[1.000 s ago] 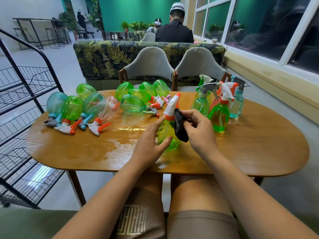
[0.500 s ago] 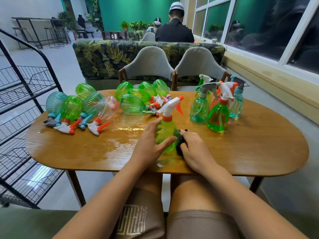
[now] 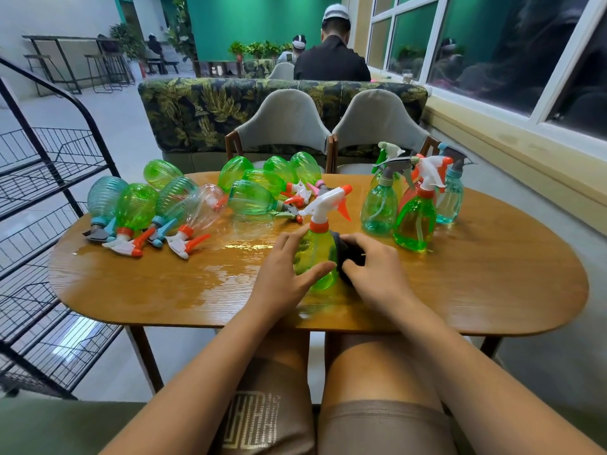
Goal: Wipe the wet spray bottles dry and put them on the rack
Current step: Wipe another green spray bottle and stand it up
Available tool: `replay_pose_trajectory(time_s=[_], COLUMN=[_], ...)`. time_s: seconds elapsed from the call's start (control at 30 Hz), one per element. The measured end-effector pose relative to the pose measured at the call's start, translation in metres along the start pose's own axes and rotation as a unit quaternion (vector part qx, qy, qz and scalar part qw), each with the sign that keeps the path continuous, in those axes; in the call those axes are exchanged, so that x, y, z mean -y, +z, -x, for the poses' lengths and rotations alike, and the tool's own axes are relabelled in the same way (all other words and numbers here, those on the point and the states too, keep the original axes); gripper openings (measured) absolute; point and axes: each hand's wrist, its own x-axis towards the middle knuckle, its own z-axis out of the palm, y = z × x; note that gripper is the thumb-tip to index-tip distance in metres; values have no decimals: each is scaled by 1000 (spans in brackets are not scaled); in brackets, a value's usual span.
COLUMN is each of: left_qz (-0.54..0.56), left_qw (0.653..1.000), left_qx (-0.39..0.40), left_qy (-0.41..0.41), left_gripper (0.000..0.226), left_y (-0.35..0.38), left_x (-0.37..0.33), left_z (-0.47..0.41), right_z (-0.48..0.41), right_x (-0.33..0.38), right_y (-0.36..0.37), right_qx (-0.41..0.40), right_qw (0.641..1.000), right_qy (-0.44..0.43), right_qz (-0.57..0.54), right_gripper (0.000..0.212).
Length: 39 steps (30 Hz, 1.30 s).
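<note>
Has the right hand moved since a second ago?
Yes. Right hand and black cloth dropped from the bottle neck to its body, toward the table's near edge.

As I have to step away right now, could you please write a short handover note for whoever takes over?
Left hand grips the yellow-green bottle upright on the table. Right hand presses a dark cloth against its side.
Lying bottles crowd the wet left side; upright bottles stand at the right, perhaps already wiped.
Done: nothing on the rack yet.
Left: finish this wipe, dry the rest, rack them all.
</note>
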Motion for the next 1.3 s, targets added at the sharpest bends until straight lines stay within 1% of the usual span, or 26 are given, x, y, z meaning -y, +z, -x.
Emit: replay_pose_trajectory(time_s=[0.1, 0.27, 0.4, 0.53, 0.73, 0.93, 1.0, 1.07, 1.1, 1.13, 1.23, 1.3], left_qz=[-20, 6, 15, 26, 21, 12, 12, 9, 8, 8, 4, -2], left_qw=[1000, 1000, 1000, 1000, 1000, 1000, 1000, 1000, 1000, 1000, 1000, 1000], left_qx=[-2, -5, -7, -1, 18, 15, 15, 17, 17, 17, 18, 20], left_qy=[5, -9, -17, -8, 2, 17, 16, 17, 18, 18, 10, 3], left_gripper=[84, 80, 79, 76, 80, 76, 74, 74, 74, 74, 80, 87], left_y=[-1, -3, -3, -2, 0, 0, 0, 1, 1, 2, 3, 4], left_x=[-4, -8, -10, -10, -9, -5, -4, -3, -2, -2, 0, 2], left_z=[1, 2, 1, 1, 2, 3, 3, 3, 3, 2, 1, 0], right_z=[-5, -10, -8, -1, 5, 8, 7, 5, 5, 5, 4, 3], right_x=[11, 18, 12, 4, -11, -33, -38, -40, -40, -40, -39, -35], right_y=[-7, -13, -6, 5, 8, 18, 20, 21, 21, 21, 18, 15], right_qx=[-37, -46, -61, -46, -35, 41, 55, 69, 76, 83, 82, 74], right_qw=[999, 994, 991, 991, 997, 999, 995, 988, 984, 982, 982, 990], right_qy=[-33, -77, -63, -67, -42, 24, 12, 6, 12, 14, -11, -10], right_qz=[-12, -61, -97, -106, -62, 27, 77, 140, 158, 168, 167, 116], right_gripper=[47, 46, 44, 51, 46, 30, 34, 43, 44, 40, 21, 17])
